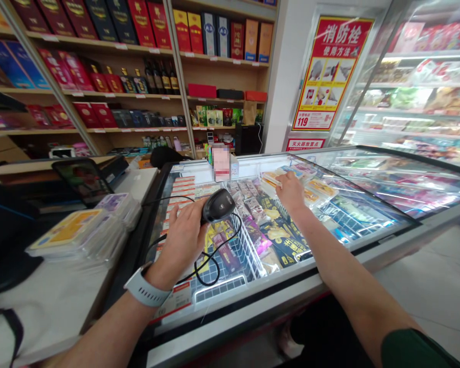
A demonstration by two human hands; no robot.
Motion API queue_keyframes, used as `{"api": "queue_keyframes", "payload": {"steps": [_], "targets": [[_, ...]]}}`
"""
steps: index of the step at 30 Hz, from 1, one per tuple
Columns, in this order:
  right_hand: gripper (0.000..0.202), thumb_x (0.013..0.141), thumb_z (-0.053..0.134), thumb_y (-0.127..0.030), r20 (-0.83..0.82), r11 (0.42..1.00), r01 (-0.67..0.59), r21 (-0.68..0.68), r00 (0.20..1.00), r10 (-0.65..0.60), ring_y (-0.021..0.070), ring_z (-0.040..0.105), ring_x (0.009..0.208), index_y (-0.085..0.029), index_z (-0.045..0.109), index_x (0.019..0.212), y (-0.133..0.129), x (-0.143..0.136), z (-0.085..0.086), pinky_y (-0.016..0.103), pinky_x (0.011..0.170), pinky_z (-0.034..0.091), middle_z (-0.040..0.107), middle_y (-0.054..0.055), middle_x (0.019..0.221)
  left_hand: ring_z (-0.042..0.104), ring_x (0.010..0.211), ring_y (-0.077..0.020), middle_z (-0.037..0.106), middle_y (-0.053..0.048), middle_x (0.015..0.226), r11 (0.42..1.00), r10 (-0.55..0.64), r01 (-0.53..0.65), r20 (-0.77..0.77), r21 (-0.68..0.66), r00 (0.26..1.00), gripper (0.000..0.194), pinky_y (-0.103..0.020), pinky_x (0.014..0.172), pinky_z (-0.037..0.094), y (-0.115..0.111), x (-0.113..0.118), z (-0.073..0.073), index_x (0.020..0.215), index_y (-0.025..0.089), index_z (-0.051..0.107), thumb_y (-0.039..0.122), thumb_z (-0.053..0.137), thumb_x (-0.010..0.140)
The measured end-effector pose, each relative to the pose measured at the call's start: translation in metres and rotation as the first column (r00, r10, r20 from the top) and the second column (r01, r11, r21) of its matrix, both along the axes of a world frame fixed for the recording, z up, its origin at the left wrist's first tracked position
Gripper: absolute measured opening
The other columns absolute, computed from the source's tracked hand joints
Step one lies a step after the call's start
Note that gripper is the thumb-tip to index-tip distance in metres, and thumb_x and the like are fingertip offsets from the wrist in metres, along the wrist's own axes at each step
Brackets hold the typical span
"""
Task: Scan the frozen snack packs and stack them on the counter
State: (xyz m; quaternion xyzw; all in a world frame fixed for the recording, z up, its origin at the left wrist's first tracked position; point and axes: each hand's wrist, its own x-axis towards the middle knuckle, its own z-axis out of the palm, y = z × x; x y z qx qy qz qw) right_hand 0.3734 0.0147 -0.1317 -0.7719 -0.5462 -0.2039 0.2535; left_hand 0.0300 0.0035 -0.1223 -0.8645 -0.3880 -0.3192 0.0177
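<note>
In my left hand [186, 235] is a black barcode scanner [218, 205], its head pointing right above the freezer. The scanner's black cable [214, 278] loops over the glass below. My right hand [290, 191] reaches to the far side of the freezer top, its fingers curled on the edge of a clear plastic box [270, 179] with a yellow label. Another clear box [322, 190] with yellow contents lies just right of that hand. Stacked clear boxes [74, 230] with yellow and purple labels sit on the counter to my left.
A glass-topped chest freezer [230, 301] holds wire baskets [249, 245] of bagged frozen goods. On the left counter [61, 301] a phone [80, 179] leans behind the stacks. Shelves [138, 46] of boxed bottles stand behind. A refrigerated display [425, 92] is at the right.
</note>
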Motion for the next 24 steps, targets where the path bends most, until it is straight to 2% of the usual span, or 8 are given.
{"api": "queue_keyframes", "payload": {"steps": [9, 19, 24], "targets": [[0.028, 0.09, 0.057, -0.024, 0.014, 0.997, 0.0, -0.073, 1.0, 0.001, 0.0299, 0.059, 0.107, -0.012, 0.071, 0.112, -0.0018, -0.0039, 0.0025, 0.041, 0.093, 0.048, 0.062, 0.016, 0.111, 0.057, 0.128, -0.0332, 0.063, -0.019, 0.134, 1.0, 0.001, -0.001, -0.017, 0.004, 1.0, 0.05, -0.06, 0.116, 0.027, 0.0036, 0.0, -0.0059, 0.14, 0.015, 0.047, 0.018, 0.046, 0.09], [0.029, 0.09, 0.057, -0.023, 0.028, 0.997, 0.027, -0.067, 0.999, -0.025, 0.0287, 0.059, 0.107, -0.014, 0.069, 0.115, -0.0025, -0.0057, 0.0009, 0.038, 0.09, 0.048, 0.06, 0.015, 0.113, 0.057, 0.127, -0.0326, 0.064, -0.018, 0.133, 1.0, 0.008, -0.008, -0.021, 0.004, 1.0, 0.05, -0.059, 0.116, 0.028, 0.0028, 0.0001, -0.0044, 0.14, 0.016, 0.046, 0.018, 0.046, 0.09], [0.036, 0.09, 0.059, -0.027, 0.042, 0.999, 0.016, -0.051, 0.999, -0.014, 0.0299, 0.058, 0.107, -0.014, 0.066, 0.122, -0.0014, -0.005, -0.0009, 0.039, 0.089, 0.048, 0.059, 0.016, 0.115, 0.057, 0.127, -0.0331, 0.064, -0.018, 0.132, 1.0, 0.013, -0.013, -0.011, 0.013, 1.0, 0.051, -0.059, 0.116, 0.029, 0.0026, -0.0006, -0.004, 0.14, 0.015, 0.046, 0.018, 0.047, 0.089]]}}
